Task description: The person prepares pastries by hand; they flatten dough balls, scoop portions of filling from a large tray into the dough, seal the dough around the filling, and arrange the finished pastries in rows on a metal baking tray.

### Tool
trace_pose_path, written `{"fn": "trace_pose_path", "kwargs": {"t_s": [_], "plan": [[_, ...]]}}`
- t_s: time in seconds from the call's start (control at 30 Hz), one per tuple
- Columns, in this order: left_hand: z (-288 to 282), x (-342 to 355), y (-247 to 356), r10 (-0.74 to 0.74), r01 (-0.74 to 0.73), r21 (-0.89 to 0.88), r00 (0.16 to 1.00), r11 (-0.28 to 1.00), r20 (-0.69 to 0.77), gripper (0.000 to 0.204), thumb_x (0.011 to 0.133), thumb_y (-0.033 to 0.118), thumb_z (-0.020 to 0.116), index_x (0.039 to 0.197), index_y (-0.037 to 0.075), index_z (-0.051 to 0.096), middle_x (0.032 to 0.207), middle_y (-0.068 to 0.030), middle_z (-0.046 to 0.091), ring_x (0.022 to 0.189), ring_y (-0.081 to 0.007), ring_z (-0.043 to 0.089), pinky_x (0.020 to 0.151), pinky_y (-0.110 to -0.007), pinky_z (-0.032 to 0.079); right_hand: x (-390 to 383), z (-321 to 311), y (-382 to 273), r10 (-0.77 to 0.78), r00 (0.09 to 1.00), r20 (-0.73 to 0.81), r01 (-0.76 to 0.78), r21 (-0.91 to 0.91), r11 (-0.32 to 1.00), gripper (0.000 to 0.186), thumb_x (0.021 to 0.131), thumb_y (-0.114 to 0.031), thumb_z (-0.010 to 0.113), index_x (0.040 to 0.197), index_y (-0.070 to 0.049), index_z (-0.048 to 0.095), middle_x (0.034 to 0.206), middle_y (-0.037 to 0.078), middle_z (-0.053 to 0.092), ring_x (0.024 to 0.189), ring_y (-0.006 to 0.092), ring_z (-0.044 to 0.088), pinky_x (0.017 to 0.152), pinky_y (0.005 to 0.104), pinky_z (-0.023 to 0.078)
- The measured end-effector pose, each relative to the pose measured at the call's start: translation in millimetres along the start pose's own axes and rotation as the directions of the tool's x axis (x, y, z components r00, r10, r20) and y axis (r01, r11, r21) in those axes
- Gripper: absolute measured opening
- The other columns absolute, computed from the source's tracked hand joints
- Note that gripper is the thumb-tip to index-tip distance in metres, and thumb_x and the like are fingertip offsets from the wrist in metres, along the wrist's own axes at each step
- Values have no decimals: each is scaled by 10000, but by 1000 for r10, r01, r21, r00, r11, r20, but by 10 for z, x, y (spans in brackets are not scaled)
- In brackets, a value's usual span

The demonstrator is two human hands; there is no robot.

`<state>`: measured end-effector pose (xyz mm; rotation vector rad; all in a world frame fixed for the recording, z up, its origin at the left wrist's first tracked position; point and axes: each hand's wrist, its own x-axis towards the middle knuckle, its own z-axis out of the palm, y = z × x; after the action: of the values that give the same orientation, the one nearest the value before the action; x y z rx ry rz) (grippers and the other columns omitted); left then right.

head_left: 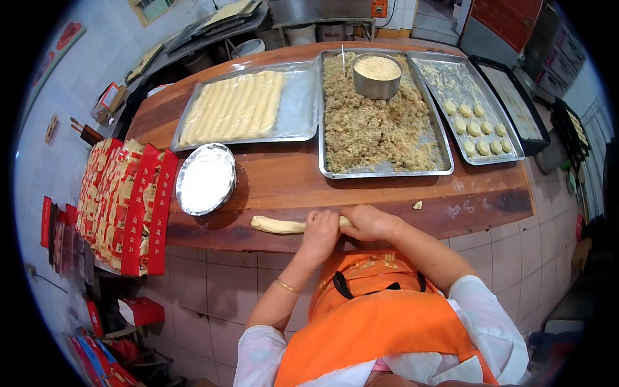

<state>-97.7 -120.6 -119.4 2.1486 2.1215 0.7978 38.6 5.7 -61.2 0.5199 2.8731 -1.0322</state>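
A pale dough roll (pixel 274 225) lies along the front edge of the wooden table (pixel 258 174). My left hand (pixel 320 229) is closed over its middle, and beside it my right hand (pixel 366 224) grips the right end, fingers curled. A small dough scrap (pixel 417 205) sits to the right. To the upper left is a foil-covered round bowl or pan (pixel 205 178) with a white top, perhaps flour. Behind my hands stand a tray (pixel 300 103) of long dough strips under plastic and a tray (pixel 443 158) of crumbly filling with a metal pot (pixel 377 88) on it.
A tray (pixel 490 97) with small dough rounds and a dark pan (pixel 512 100) are at the right. Red-and-gold packaging (pixel 148 206) is stacked at the left. A steel counter (pixel 313 11) with buckets beneath runs behind; a dark rack (pixel 570 129) stands at the far right.
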Motion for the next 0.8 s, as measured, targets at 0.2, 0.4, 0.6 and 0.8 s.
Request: {"fn": "trace_pose_path", "kwargs": {"t_s": [0.2,0.4,0.6,0.8], "plan": [[234,29,66,-1,-9,185,998,983,55,184,801,121,635,939,31,554,944,-152,546,927,-331,543,882,-450,407,-73,169,91,8,1000,-27,-12,-155,988,248,880,-218,581,887,27,616,853,259,668,810,431,652,748,499,521],[320,67,178,-39,19,262,997,965,69,267,810,213,641,972,14,568,969,-146,523,974,-321,509,927,-474,376,-209,218,359,1,999,52,-33,629,777,218,912,-220,582,930,-11,639,772,90,659,660,236,625,635,367,509],[-39,105,389,-96,91,46,990,995,104,553,843,162,643,1324,-53,477,1223,-211,529,1190,-361,471,1048,-463,326,-430,-304,363,-81,974,-210,169,443,880,297,957,-260,573,1102,-4,610,1020,131,623,913,236,595,832,353,486],[17,395,635,-206,216,-762,972,610,110,630,855,79,663,1440,44,432,1237,-205,575,1141,-367,562,1015,-429,425,-718,-266,392,27,923,-384,119,353,928,283,884,-93,665,1147,-13,595,1044,169,615,947,315,632,831,404,502]]}}
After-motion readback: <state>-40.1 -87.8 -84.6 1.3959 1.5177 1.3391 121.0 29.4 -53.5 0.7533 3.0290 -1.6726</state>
